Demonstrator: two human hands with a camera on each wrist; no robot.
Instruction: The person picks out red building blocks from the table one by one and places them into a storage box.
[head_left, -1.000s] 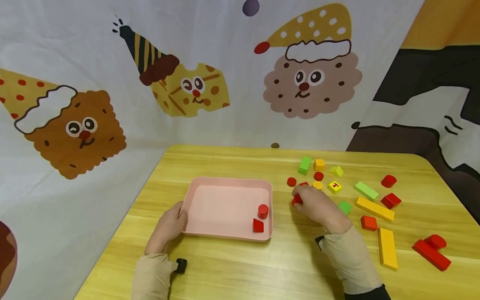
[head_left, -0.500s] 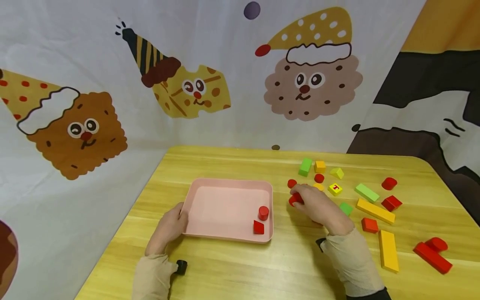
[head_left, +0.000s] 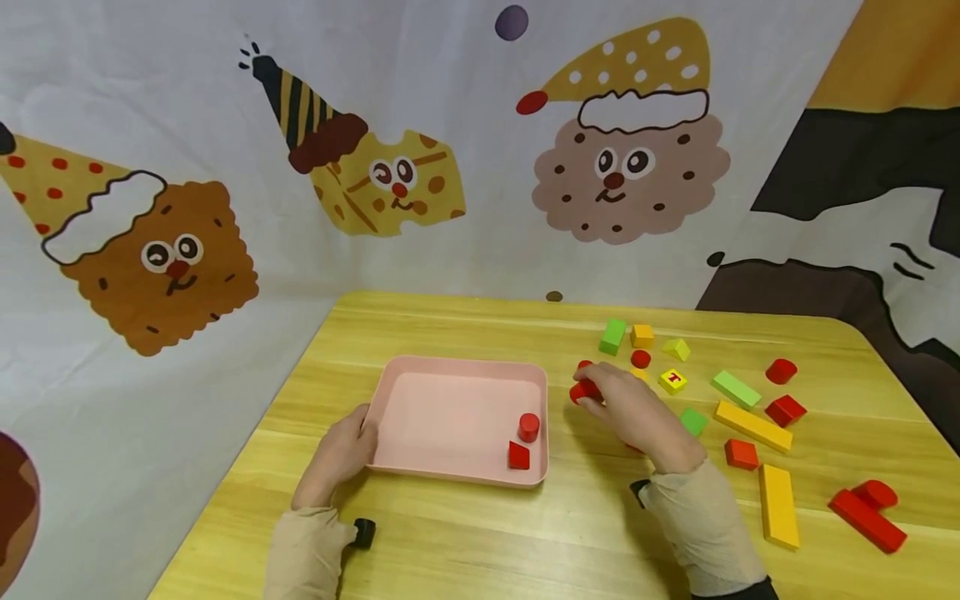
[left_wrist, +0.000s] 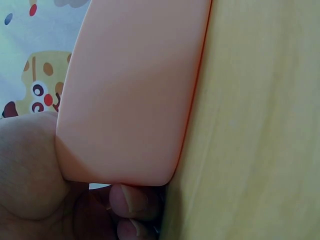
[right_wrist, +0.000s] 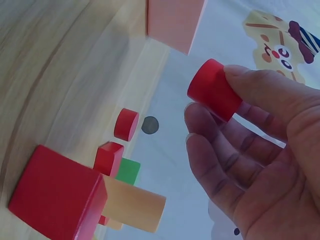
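My left hand (head_left: 345,450) grips the left end of a shallow pink tray (head_left: 442,421). In the left wrist view its thumb (left_wrist: 25,165) lies along the rim and curled fingertips (left_wrist: 132,200) show by the tray's end wall. A red cylinder (head_left: 528,427) and a red angular block (head_left: 519,456) sit inside, near the tray's right wall. Right of the tray, my right hand (head_left: 633,408) pinches another red cylinder (right_wrist: 215,90) between thumb and fingers. The right wrist view shows that cylinder tilted and held above the wooden table.
Loose blocks spread over the right of the table (head_left: 465,542): a green block (head_left: 612,337), an orange cube (head_left: 642,336), a yellow lettered block (head_left: 673,381), long yellow bars (head_left: 778,507) and several red pieces. A red bar (head_left: 867,521) touches a red cylinder (head_left: 876,494). A cartoon-printed cloth (head_left: 480,258) hangs behind.
My right hand has shifted a little left and up with the red cylinder, uncovering part of a red block beneath the wrist. The left hand and tray stay put.
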